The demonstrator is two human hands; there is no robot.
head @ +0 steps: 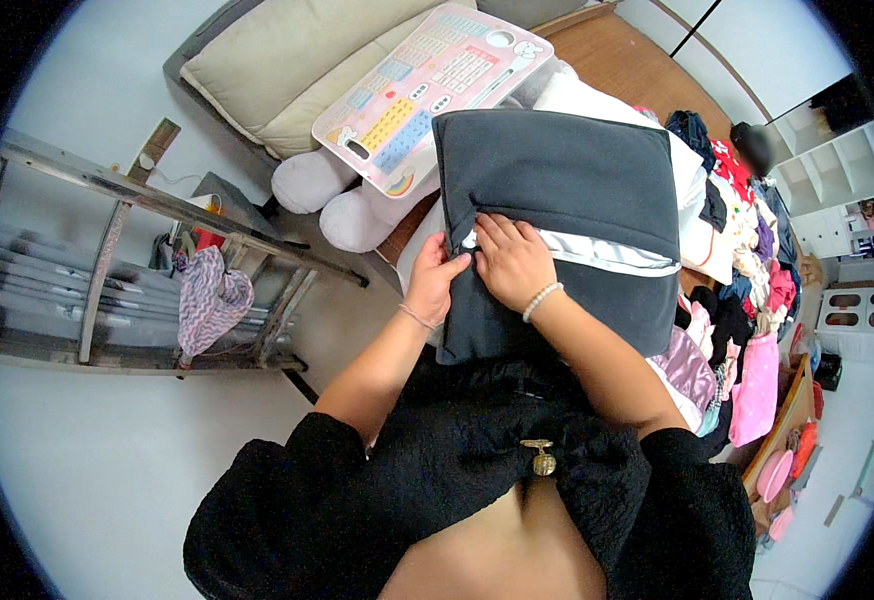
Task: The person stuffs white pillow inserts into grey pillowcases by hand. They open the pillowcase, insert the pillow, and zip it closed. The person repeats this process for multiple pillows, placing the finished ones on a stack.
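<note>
A dark grey fabric cushion or folded padded cover lies in front of me, with a slit across its middle that shows white material inside. My left hand grips the cover's left edge near the end of the slit, thumb on top and fingers partly hidden. Beside it, my right hand presses flat on the cover at the slit's left end, its fingers over the edge of the opening. A beaded bracelet is on my right wrist, a thin band on my left.
A pink printed lap table stands beyond the cover, near a beige cushion and grey plush legs. Heaped clothes lie at the right. A metal ladder is at the left, a patterned cloth hanging on it.
</note>
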